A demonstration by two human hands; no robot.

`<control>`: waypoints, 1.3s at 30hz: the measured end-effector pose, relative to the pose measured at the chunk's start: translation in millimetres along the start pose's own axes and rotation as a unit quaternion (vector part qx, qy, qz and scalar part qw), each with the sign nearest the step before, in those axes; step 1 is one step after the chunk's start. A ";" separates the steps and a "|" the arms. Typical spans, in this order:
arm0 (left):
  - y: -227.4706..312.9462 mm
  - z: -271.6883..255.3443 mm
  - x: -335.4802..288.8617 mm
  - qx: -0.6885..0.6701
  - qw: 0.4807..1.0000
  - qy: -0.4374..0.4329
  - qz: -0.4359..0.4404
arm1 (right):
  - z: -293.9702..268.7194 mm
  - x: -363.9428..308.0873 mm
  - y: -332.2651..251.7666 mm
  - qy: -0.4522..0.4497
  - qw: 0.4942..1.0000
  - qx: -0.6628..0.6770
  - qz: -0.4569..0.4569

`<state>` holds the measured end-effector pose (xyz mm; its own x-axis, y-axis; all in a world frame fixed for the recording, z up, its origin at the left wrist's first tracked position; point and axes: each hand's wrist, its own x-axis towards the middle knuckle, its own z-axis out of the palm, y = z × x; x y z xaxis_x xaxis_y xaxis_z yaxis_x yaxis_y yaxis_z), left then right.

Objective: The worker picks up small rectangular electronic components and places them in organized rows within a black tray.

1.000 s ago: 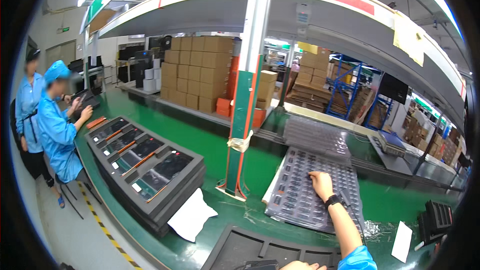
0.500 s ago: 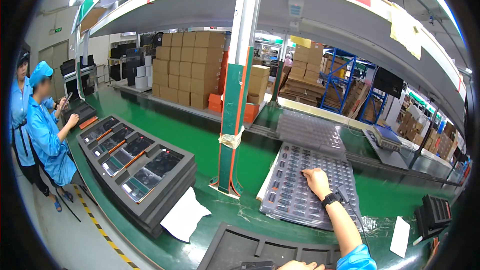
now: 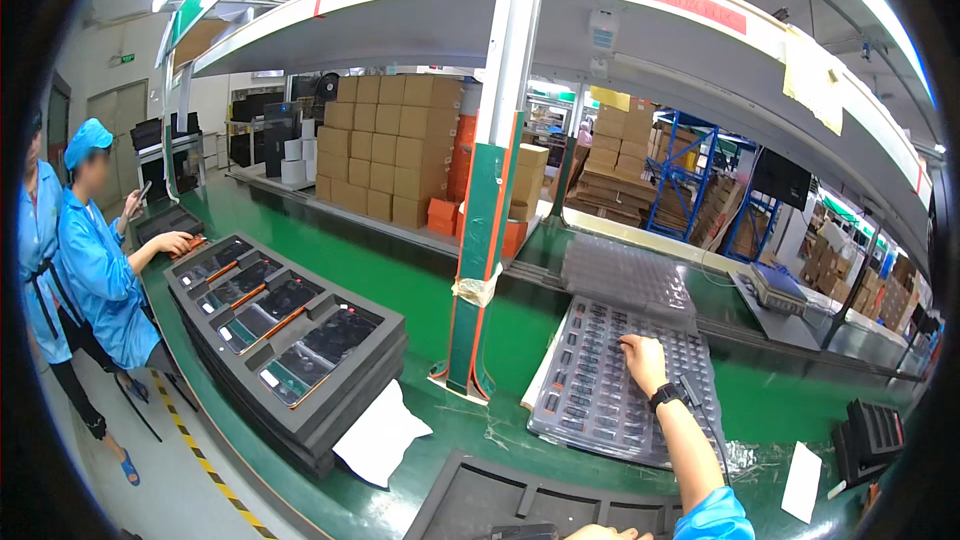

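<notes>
My right hand, with a dark watch on the wrist, reaches over a transparent plastic tray holding many small dark parts in rows. Its thumb and fingertips are pinched together at the tray's pockets; whatever lies between them is too small to make out. At the lower edge only a strip of my left hand shows, its fingers mostly cut off by the frame. It lies over a dark grey foam tray with recessed compartments. Beside it is a black object, also partly cut off.
Stacked foam trays with flat phone-like panels stand at left, a white sheet beside them. A green post rises mid-bench. Another transparent tray lies behind. Black trays and white paper sit right. Two blue-clad people stand left.
The view has shifted slightly, so the bench appears a little lower and further right. My right hand stays over the parts tray. At left, one person's hand has reached toward the orange-edged piece.
</notes>
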<state>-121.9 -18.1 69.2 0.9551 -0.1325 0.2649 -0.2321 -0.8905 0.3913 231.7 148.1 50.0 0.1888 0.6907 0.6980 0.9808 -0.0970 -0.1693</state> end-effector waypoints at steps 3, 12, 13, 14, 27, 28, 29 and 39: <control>2.7 -0.4 -1.2 0.000 1.000 0.006 0.003 | 1.9 -0.2 1.5 -0.049 0.998 -0.049 0.003; 0.5 -3.6 -0.7 -0.006 1.000 0.001 0.002 | 1.8 -2.5 -0.5 -0.085 0.996 -0.013 -0.017; 0.6 -3.0 -1.8 0.002 1.000 0.007 0.003 | 2.0 -1.6 -4.1 -0.086 0.996 -0.019 -0.016; -1.2 -4.3 -2.2 0.005 1.000 0.006 0.001 | 3.4 -1.6 -4.4 -0.084 0.996 -0.016 -0.017; 5.3 13.7 13.7 -0.031 0.974 0.195 -0.108 | -213.9 -153.0 -109.3 -0.212 0.904 0.338 0.153; 1.3 14.1 11.9 -0.056 0.968 0.199 -0.144 | -222.5 -158.9 -127.3 -0.209 0.900 0.363 0.123; 1.7 13.9 11.6 -0.082 0.963 0.196 -0.163 | -229.6 -171.2 -130.9 -0.194 0.897 0.382 0.105; 1.9 3.9 5.3 0.036 0.977 0.206 -0.043 | -252.8 -233.7 -171.3 -0.159 0.882 0.421 0.140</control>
<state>-116.5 -22.2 67.9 0.8114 0.1170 0.5726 -0.1272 -0.9209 0.3684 32.0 -177.8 91.7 0.2633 0.9029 0.3399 0.4883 0.1791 -0.8541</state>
